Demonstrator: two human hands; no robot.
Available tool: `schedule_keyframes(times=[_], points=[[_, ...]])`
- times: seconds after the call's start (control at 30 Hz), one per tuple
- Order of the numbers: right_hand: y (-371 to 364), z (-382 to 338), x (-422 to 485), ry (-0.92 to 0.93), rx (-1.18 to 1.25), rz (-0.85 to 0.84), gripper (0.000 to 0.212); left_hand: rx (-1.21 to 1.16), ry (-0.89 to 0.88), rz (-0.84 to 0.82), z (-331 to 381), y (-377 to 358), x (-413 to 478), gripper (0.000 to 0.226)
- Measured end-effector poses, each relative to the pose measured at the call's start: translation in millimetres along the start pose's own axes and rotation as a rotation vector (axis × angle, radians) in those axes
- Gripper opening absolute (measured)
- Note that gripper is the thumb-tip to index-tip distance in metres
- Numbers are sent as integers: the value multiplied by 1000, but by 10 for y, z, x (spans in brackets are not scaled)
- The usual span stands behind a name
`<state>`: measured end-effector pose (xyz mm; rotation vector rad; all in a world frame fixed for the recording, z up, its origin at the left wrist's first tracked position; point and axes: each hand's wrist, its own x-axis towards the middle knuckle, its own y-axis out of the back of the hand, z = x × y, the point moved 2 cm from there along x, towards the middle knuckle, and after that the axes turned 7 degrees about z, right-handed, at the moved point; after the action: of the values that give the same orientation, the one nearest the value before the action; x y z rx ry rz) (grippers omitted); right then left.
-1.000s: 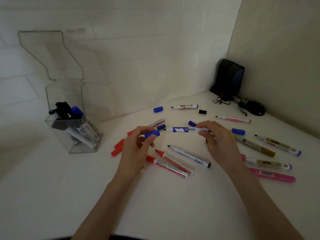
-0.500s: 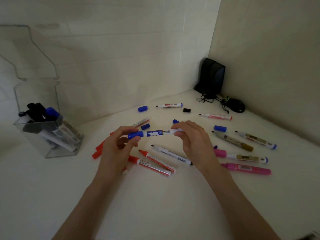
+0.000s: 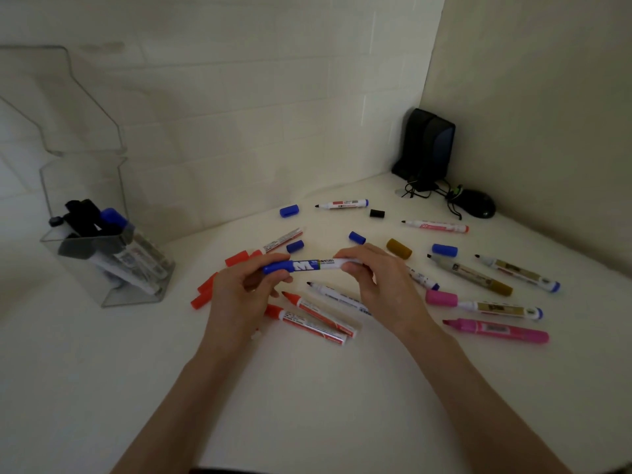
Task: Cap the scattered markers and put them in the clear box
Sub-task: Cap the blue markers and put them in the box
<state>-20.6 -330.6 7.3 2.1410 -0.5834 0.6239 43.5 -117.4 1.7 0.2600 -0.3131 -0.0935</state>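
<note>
Above scattered caps (image 3: 295, 246), left grip (image 3: 239, 292) and right grip (image 3: 383, 285) clasp one blue marker (image 3: 307, 265).

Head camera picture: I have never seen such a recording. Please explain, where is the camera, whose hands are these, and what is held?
No machine here: a person wears the camera on the head, so it looks down at their own hands. The left hand and the right hand together hold one blue marker, its cap on. On the white table lie uncapped markers, such as the pink marker, and loose caps. At the left stands the clear box, with markers inside.
</note>
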Motion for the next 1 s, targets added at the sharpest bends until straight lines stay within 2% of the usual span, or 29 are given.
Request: schedule_keyframes(times=[0.2, 0.4, 0.5, 0.63, 0.87, 1.0], points=[[-36, 26, -24, -55, 56, -28, 23, 14, -68, 15, 16, 11, -53, 24], [52, -47, 41, -87, 165, -34, 23, 198, -182, -101, 48, -48, -51, 24], [28, -58, 35, -82, 163, -60, 22, 232, -223, -109, 71, -73, -59, 22], [7, 0, 27, -84, 138, -119, 22, 223, -216, -110, 38, -17, -47, 23], [113, 165, 65, -187, 198, -67, 21, 236, -153, -89, 13, -16, -49, 25], [163, 283, 52, -284, 9, 13, 22, 192, -132, -8, 31, 25, -38, 21]])
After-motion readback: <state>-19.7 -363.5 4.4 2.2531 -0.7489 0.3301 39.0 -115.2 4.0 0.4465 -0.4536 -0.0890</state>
